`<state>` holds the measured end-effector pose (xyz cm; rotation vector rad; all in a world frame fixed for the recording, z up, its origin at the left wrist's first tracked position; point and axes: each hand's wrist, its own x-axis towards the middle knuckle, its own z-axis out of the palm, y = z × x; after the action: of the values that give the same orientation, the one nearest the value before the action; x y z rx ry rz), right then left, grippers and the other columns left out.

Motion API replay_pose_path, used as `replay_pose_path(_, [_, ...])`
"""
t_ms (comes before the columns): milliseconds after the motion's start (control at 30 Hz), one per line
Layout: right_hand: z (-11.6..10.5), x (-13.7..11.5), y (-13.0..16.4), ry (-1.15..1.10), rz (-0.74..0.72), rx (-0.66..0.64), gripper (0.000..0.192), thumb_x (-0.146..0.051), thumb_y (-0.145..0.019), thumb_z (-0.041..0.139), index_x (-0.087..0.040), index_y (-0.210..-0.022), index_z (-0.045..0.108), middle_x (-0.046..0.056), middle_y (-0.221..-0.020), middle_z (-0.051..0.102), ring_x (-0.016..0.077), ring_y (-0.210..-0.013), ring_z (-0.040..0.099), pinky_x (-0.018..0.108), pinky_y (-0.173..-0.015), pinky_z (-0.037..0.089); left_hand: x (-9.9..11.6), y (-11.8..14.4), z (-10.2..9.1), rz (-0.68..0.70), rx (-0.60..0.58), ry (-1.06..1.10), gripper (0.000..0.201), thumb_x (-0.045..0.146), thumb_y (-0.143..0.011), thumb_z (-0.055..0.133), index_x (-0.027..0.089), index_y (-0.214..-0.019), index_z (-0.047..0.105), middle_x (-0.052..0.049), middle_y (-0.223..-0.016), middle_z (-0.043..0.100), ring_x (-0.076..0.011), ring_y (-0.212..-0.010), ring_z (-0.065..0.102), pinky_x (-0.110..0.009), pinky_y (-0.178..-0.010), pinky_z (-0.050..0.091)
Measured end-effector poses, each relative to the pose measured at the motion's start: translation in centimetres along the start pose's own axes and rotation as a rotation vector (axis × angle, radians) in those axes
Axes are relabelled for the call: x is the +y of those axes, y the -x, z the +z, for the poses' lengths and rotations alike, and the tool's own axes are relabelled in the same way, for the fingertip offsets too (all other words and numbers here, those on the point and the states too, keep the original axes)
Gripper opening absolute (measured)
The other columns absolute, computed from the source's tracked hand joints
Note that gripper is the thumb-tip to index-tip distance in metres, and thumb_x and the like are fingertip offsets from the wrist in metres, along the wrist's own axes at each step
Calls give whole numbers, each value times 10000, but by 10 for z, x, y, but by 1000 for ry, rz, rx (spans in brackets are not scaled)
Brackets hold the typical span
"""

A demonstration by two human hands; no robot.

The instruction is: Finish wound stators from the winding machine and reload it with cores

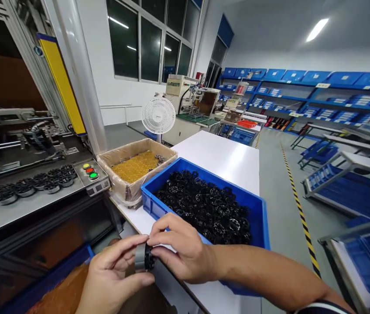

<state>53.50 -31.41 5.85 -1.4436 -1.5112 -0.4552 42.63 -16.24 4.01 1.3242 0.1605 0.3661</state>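
Note:
My left hand [114, 272] is closed around a grey metal ring [140, 256], thumb below and fingers above. A black toothed plastic part [150, 258] sits against the ring's right face; how deep it is seated I cannot tell. My right hand [183, 248] pinches at this black part from the right, its fingertips touching the upper edge. Just beyond both hands stands a blue bin [265, 218] heaped with black round plastic parts [204, 203].
Left of the bin is a plastic-lined carton [119, 185] with yellow pieces. A machine bed [24, 209] carries a row of black-and-silver parts [24, 187] beside a button box [91, 174]. A white fan [159, 115] stands behind. The white table [217, 148] extends away.

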Motion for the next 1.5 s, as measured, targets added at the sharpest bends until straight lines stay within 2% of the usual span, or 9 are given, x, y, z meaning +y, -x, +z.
replay_pose_path(267, [-3, 5, 2, 12, -126, -106, 435, -131, -811, 573, -97, -1240, 515, 159, -1024, 637, 219, -931, 628, 372, -787, 566, -7, 0, -2, 72, -27, 19, 478, 92, -518, 886, 326, -926, 801, -15, -824, 814, -203, -710, 772, -190, -673, 602])
replay_pose_path(467, [-1, 12, 5, 136, -199, -91, 400, -289, -915, 601, -82, -1246, 514, 165, -1006, 660, 222, -928, 630, 373, -799, 571, -2, 1, -3, 61, 27, -43, 470, 111, -488, 896, 319, -901, 808, -4, -838, 813, -203, -730, 771, -183, -682, 600])
replay_pose_path(633, [-3, 14, 5, 178, -217, -129, 333, -255, -939, 561, -65, -1212, 535, 165, -1003, 678, 218, -944, 631, 362, -806, 577, -5, 3, -3, 2, 103, -73, 444, 211, -466, 926, 276, -889, 811, -38, -825, 811, -233, -703, 767, -241, -687, 617])
replay_pose_path(800, [-4, 16, 6, 222, -247, -140, 318, -228, -945, 534, -68, -1219, 537, 160, -1036, 669, 210, -966, 631, 346, -809, 576, -11, -3, -9, 89, 13, -91, 465, 156, -497, 906, 301, -928, 808, -38, -841, 813, -246, -721, 773, -231, -674, 616])
replay_pose_path(900, [-6, 17, 5, 238, -317, -145, 252, -157, -940, 503, -73, -1167, 571, 139, -1008, 679, 198, -947, 636, 321, -793, 576, -9, -5, -7, 36, -22, -38, 479, 136, -491, 903, 316, -924, 809, -38, -844, 813, -246, -721, 773, -223, -667, 613])
replay_pose_path(1067, [-7, 15, 3, 218, -254, -140, 272, -240, -961, 528, -51, -1150, 579, 157, -1014, 671, 207, -963, 633, 336, -843, 576, -2, 0, 4, -118, 79, 83, 441, 244, -453, 940, 295, -873, 814, -24, -819, 812, -209, -705, 765, -197, -676, 600])
replay_pose_path(1133, [-7, 15, 3, 229, -234, -137, 296, -259, -960, 544, -35, -1152, 576, 165, -1010, 673, 217, -963, 635, 347, -851, 578, -2, 0, 3, -122, 96, 87, 433, 253, -456, 941, 295, -868, 814, -21, -819, 812, -201, -727, 765, -187, -698, 593])
replay_pose_path(1300, [-7, 14, 3, 244, -227, -132, 354, -352, -970, 533, -38, -1122, 595, 164, -984, 683, 229, -932, 640, 365, -817, 591, -5, -3, -6, -53, -25, -41, 448, 173, -490, 914, 296, -908, 812, -43, -890, 813, -236, -754, 772, -227, -694, 612])
replay_pose_path(1500, [-9, 12, -1, 222, -269, -137, 300, -305, -982, 508, -39, -1052, 627, 151, -936, 691, 207, -892, 638, 334, -798, 586, -1, 3, -5, -131, 89, -90, 488, 291, -447, 943, 251, -915, 810, -63, -870, 812, -286, -771, 770, -302, -726, 628])
